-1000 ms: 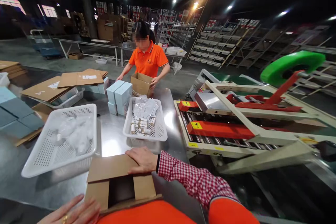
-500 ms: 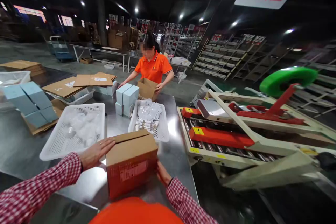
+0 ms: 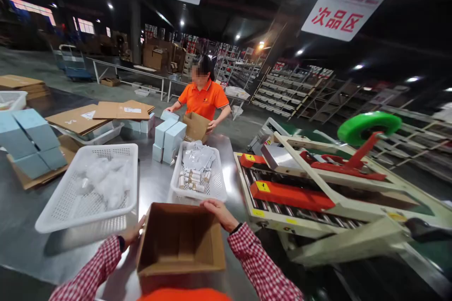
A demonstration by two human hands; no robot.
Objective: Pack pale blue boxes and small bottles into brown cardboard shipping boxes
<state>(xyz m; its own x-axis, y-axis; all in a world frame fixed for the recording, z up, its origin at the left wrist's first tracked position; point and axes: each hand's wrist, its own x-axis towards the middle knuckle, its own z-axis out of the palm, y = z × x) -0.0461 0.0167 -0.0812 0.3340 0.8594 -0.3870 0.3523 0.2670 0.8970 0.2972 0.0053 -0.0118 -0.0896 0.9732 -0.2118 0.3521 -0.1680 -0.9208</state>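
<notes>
Left hand and right hand, apart, hold opposite sides of the open brown cardboard box by the shiny metal worktop's near edge; squeeze gently, evenly.

This is a warehouse packing area, with a steel table as its landmark. Light-blue boxes, flat cardboard and white baskets stand on it. Right of the table is a roller conveyor with a green tape roll; beyond it, storage racks, a trolley and hanging signs, under a dark roof with small lamps.
</notes>
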